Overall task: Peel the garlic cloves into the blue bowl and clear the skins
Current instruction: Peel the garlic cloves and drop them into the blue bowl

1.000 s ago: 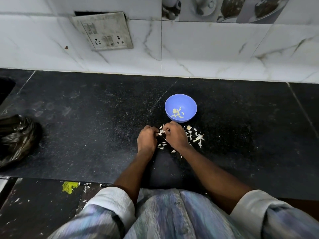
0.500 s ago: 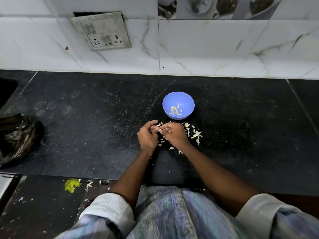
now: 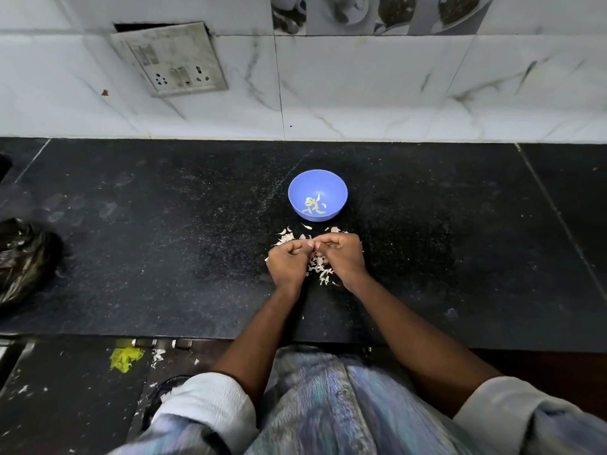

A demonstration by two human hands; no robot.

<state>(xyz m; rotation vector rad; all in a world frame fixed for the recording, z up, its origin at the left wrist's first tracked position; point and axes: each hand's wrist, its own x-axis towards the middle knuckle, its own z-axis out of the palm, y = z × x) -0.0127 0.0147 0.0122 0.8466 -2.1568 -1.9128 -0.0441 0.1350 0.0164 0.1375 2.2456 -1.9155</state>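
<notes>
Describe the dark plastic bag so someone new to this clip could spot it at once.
Follow the black countertop to its far left edge, well away from the blue bowl and both hands. The bag lies there, crumpled and partly cut off by the frame. It is the only glossy, wrinkled thing on the counter.

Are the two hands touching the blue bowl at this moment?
Apart. The head view shows black counter and scattered skins between the blue bowl and both hands, left and right.

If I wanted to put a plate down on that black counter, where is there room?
Bare counter lies right of the blue bowl, and a wide stretch runs between the bowl and the black bag at left. It is crowded just in front of the bowl, where both hands work over scattered garlic skins.
</notes>
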